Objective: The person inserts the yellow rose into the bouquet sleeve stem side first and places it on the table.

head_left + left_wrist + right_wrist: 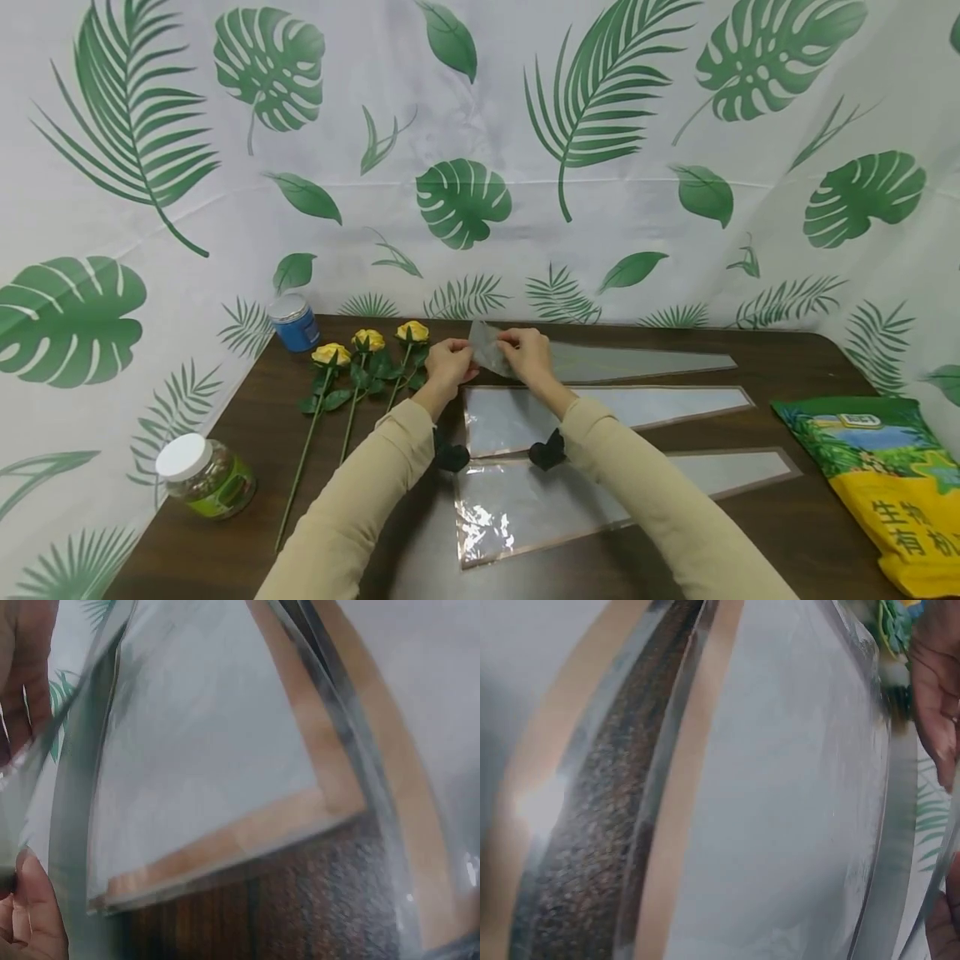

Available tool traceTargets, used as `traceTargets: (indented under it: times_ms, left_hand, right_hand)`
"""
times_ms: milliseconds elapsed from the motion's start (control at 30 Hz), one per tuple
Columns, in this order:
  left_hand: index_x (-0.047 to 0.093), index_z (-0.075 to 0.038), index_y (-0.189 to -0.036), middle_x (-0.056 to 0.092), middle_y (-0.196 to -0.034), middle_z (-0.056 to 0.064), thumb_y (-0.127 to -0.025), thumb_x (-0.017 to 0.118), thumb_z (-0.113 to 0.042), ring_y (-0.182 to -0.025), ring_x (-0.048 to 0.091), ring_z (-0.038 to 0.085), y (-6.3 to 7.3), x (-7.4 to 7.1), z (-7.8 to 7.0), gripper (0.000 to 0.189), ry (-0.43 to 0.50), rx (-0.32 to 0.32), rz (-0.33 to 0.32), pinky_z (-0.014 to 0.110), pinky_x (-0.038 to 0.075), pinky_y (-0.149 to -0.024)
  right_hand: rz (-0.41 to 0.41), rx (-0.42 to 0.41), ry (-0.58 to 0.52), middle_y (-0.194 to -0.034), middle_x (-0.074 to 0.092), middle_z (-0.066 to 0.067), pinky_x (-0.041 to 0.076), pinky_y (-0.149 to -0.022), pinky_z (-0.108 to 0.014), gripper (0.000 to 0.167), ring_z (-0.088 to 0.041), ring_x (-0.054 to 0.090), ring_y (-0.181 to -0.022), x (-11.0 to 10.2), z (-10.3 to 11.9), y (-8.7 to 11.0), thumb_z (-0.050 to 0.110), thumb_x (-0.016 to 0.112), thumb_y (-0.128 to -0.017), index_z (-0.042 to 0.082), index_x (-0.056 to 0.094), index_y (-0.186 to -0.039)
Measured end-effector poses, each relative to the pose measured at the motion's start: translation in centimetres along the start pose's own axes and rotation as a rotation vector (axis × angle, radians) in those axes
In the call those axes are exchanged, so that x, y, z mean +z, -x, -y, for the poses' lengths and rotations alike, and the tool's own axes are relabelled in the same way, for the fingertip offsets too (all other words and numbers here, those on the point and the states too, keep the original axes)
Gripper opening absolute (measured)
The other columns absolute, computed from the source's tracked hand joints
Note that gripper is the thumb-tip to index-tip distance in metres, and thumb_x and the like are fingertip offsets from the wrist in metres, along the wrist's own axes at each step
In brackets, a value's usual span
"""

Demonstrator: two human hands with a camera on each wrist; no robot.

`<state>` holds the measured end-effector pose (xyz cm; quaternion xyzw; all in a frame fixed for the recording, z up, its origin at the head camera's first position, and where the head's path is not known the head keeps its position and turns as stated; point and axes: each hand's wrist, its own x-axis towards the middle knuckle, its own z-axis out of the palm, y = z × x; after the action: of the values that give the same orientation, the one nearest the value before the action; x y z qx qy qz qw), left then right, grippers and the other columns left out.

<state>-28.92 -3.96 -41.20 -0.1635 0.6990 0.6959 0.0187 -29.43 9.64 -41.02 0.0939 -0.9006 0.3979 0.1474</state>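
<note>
At the back of the table a tapered, clear-and-grey plastic flower sleeve (637,362) has its wide end lifted. My left hand (448,367) pinches the left edge of that end, and my right hand (528,357) holds its other side a short way off. At the left of the left wrist view, fingers (37,904) pinch thin film. Two more flower sleeves lie flat in front, a middle one (510,417) and a near one (525,512), both with brownish borders. Left of my left hand lie three yellow roses (367,340) with long green stems.
A blue-labelled jar (295,323) stands at the back left corner. Nearer me is a white-lidded jar (206,477). On the right lies a green and yellow bag (885,492). A leaf-printed cloth (465,108) hangs behind the table (210,554).
</note>
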Motion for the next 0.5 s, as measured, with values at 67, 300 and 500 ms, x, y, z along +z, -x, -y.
traceTargets:
  times_ms: [67, 300, 500]
  left_hand:
    - [0.064, 0.003, -0.104, 0.059, -0.074, 0.006, -0.088, 0.056, -0.002, -0.05, 0.055, 0.007, 0.0, -0.3, 0.1, 0.018, -0.006, -0.02, -0.005, 0.017, 0.05, -0.046]
    - [0.063, 0.003, -0.11, 0.064, -0.074, 0.008, -0.094, 0.055, -0.01, -0.055, 0.059, 0.007, 0.2, -1.5, 0.0, 0.022, -0.028, -0.045, 0.09, 0.018, 0.052, -0.052]
    - [0.058, 0.006, -0.121, 0.065, -0.101, 0.02, -0.097, 0.052, -0.014, -0.065, 0.062, 0.006, 0.9, -6.1, -1.5, 0.031, -0.1, 0.028, 0.182, 0.023, 0.056, -0.067]
  right_hand:
    - [-0.005, 0.003, -0.036, -0.086, 0.072, -0.015, 0.05, -0.055, -0.027, 0.015, -0.024, 0.066, -0.064, -0.1, 0.0, 0.2, 0.007, 0.065, -0.087, -0.001, 0.072, -0.098]
    - [0.024, 0.008, -0.105, -0.087, 0.07, -0.017, 0.044, -0.049, -0.02, 0.016, -0.027, 0.066, -0.064, -0.2, -0.4, 0.7, 0.005, 0.063, -0.089, -0.001, 0.071, -0.101]
    - [0.032, -0.003, -0.103, -0.088, 0.07, -0.019, 0.044, -0.049, -0.019, 0.016, -0.027, 0.067, -0.065, -0.5, -0.4, 0.5, 0.005, 0.063, -0.089, -0.003, 0.07, -0.101]
